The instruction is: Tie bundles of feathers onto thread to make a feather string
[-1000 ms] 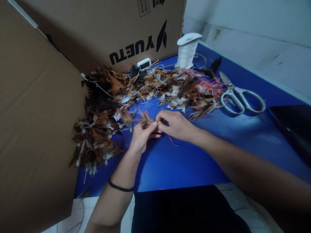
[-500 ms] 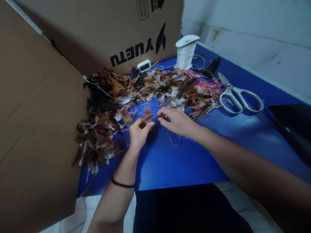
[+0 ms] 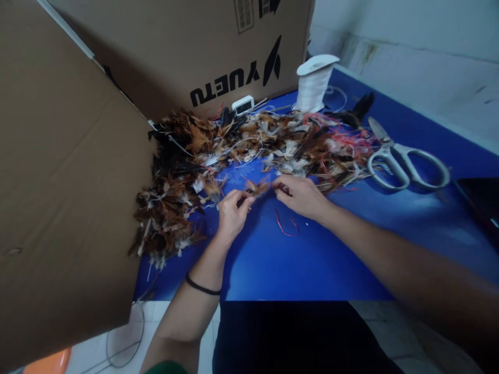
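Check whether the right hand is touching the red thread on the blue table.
Apart. The head view shows a strip of blue tabletop between the right hand and the red thread.

Brown cardboard panel (image 3: 70,197) at left, white strip (image 3: 68,28) on its upper edge. Cardboard box (image 3: 163,47) at back, black YUETU lettering (image 3: 224,85) upside down, leaf-like logo (image 3: 272,62) beside it. 1 small white device (image 3: 243,105), dark screen, near box base. Flat black object (image 3: 481,200) on bench (image 3: 296,270), right edge, cut off by frame. Pale wall (image 3: 421,78) behind, brownish stains. Below: light tiled floor (image 3: 156,311), 1 thin wire ring (image 3: 125,337), 1 orange object (image 3: 50,362) at lower left, mostly cut off.
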Available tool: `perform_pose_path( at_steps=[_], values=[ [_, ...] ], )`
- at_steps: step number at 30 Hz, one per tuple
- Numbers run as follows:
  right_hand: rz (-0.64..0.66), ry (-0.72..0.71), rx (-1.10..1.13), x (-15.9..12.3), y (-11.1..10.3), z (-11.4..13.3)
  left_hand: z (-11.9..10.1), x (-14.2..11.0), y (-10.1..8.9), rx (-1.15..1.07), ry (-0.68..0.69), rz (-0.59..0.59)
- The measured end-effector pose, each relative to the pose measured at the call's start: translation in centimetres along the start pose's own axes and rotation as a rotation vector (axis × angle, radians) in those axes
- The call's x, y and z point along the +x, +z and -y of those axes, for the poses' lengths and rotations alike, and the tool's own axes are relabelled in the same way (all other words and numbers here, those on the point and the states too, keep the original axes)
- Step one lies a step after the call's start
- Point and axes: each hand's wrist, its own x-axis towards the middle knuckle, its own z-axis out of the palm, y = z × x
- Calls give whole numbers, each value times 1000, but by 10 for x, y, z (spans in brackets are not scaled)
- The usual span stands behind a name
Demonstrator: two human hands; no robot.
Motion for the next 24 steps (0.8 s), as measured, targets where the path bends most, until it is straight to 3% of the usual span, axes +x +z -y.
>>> perform_pose_path(
  at_steps=[3,6,11,17,20,24],
  values=[
    [15,-39,-36,2,2,-1,-4,-1,-5,-8,-21,-26],
    [14,-36,-14,5,3,-3,-10,1,-20,0,-26,-139],
    [18,-62,12,7,2,-7,-8,5,-69,74,-47,-351],
    [26,-58,-2,7,1,-4,18,3,-116,406,-257,-397],
    [26,-57,-4,8,1,-4,20,-1,-115,750,-249,-382],
    [29,-53,-4,9,2,-6,12,-6,-87,967,-65,-317]
  ],
)
